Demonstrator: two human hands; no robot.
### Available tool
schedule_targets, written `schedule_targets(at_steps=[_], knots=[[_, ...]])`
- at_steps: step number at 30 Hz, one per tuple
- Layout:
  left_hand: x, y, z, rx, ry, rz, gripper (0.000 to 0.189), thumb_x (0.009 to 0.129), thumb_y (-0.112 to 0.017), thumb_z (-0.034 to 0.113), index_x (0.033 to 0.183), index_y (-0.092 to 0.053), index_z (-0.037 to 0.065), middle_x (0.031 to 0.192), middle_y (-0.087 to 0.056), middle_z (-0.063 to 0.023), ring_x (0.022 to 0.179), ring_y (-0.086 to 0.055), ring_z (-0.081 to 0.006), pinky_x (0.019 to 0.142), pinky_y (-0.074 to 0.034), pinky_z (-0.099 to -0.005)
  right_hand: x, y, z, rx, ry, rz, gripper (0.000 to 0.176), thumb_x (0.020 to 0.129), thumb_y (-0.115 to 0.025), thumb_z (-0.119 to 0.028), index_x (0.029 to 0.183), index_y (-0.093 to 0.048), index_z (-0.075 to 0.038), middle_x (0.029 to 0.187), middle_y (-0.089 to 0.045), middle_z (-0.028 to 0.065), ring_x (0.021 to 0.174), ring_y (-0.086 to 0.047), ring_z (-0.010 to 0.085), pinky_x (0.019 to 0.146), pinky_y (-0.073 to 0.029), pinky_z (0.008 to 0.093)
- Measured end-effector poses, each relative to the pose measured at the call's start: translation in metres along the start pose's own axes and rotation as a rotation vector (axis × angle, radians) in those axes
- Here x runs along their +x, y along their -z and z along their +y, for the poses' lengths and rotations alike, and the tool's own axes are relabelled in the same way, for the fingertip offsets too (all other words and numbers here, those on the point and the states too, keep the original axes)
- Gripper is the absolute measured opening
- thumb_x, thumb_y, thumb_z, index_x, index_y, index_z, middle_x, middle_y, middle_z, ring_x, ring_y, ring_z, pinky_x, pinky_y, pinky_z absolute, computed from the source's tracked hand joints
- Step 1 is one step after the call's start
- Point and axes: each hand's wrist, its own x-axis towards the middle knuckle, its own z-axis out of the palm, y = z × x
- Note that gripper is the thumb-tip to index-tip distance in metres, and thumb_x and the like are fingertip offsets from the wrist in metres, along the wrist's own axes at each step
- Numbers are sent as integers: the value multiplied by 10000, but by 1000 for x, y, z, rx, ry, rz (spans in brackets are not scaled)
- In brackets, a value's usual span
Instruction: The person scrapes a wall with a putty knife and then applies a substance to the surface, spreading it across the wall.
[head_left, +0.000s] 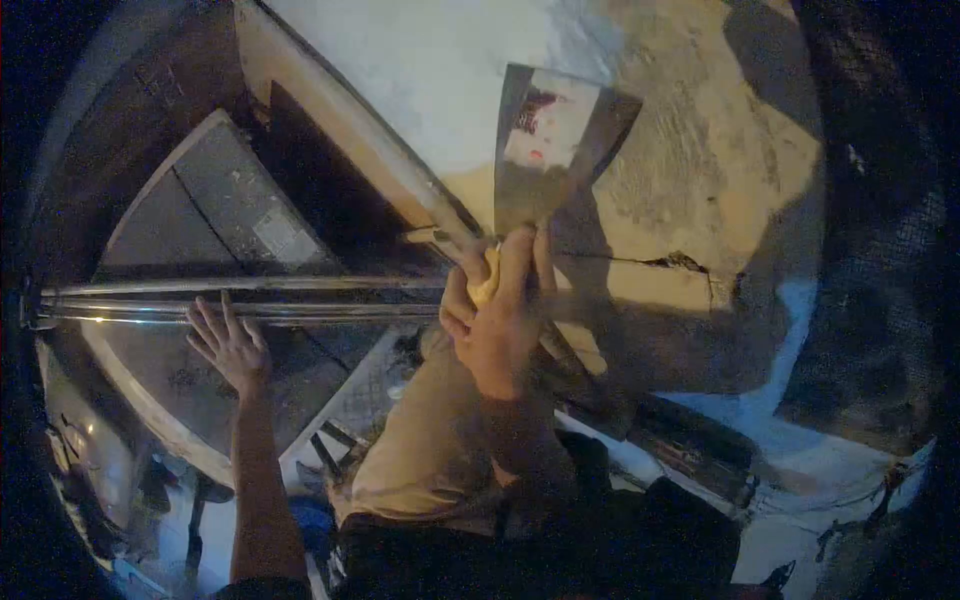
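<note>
The wide-bladed scraper (pixel 555 150) lies against the patchy wall (pixel 720 150), above a crack (pixel 680 262). The right hand (pixel 500 325) is clenched around its handle, which the fingers mostly hide. The left hand (pixel 228 345), fingers spread wide, holds nothing beside the metal rail (pixel 300 298); contact is unclear. Darkness swallows the surroundings.

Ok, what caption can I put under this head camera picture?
Right hand holds a wide scraper at a patchy wall; left hand spreads open by a metal rail.
</note>
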Motion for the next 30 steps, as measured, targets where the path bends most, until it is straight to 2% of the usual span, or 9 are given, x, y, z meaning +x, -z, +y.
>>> schedule_targets(at_steps=[1, 4, 7, 13, 16, 19, 24, 28, 30], knots=[[0, 1, 0, -14, -6, 12, 515, 981, -292, 393, 1464, -339, 218, 1569, -172, -105, 1451, -107, -343, 1146, -65, -569, -6, 7, 5, 78, -57, 3, 311, 976, -430, -456, 879, -449, -161, 742, -486, 1, 379, -390, 120, 293, -279, 239], [9, 0, -1, -36, 2, 34, 502, 982, -310, 373, 1458, -351, 221, 1567, -179, -107, 1450, -111, -342, 1145, -69, -571, 22, 30, 22, 441, -42, -524, 255, 964, -476, -437, 940, -481, -183, 740, -482, -3, 387, -380, 134, 311, -288, 259], [-1, -9, -3, -4, 12, 24, 511, 982, -284, 399, 1458, -354, 226, 1566, -179, -106, 1451, -111, -338, 1143, -71, -574, 17, 35, 25, 147, -15, -264, 219, 971, -468, -436, 1067, -505, -243, 745, -476, -1, 386, -359, 128, 324, -280, 241], [2, -12, -5, 14, 8, 27, 522, 963, -320, 389, 1458, -355, 226, 1570, -170, -101, 1454, -104, -327, 1157, -57, -544, 1, 8, 17, 277, -28, -24, 165, 1007, -382, -402, 1039, -413, -243, 746, -447, 0, 383, -354, 103, 306, -262, 231], [2, -11, -3, 23, 22, 21, 527, 967, -286, 401, 1460, -353, 226, 1569, -175, -101, 1452, -111, -330, 1158, -52, -545, 9, 17, 20, 257, -87, -157, 195, 1008, -371, -401, 996, -427, -215, 747, -452, -7, 385, -363, 112, 295, -259, 235], [0, -10, -3, 6, 0, 52, 512, 980, -284, 397, 1458, -356, 228, 1568, -179, -98, 1451, -119, -329, 1154, -72, -553, -2, 17, 18, 283, -136, -82, 242, 1010, -362, -401, 960, -451, -182, 751, -450, -19, 393, -368, 118, 297, -254, 235], [3, -5, 2, 9, 38, -1, 502, 981, -293, 388, 1457, -358, 241, 1569, -175, -101, 1453, -109, -325, 1149, -73, -563, 12, 34, 22, 387, -90, -354, 339, 1007, -346, -437, 885, -460, -142, 751, -456, -26, 397, -367, 124, 300, -249, 235], [2, -6, -2, -4, 25, 14, 532, 979, -247, 446, 1466, -336, 250, 1569, -175, -94, 1454, -97, -324, 1150, -51, -566, -9, -8, 10, 115, -27, -96, 417, 985, -353, -512, 847, -462, -134, 758, -474, -16, 399, -368, 126, 303, -256, 243], [0, -6, -4, -7, 19, 35, 545, 977, -232, 466, 1471, -321, 255, 1569, -176, -92, 1453, -98, -325, 1152, -45, -563, 2, 15, 22, 317, -49, -293, 384, 989, -360, -492, 870, -451, -139, 752, -470, -12, 406, -368, 125, 319, -267, 241]])
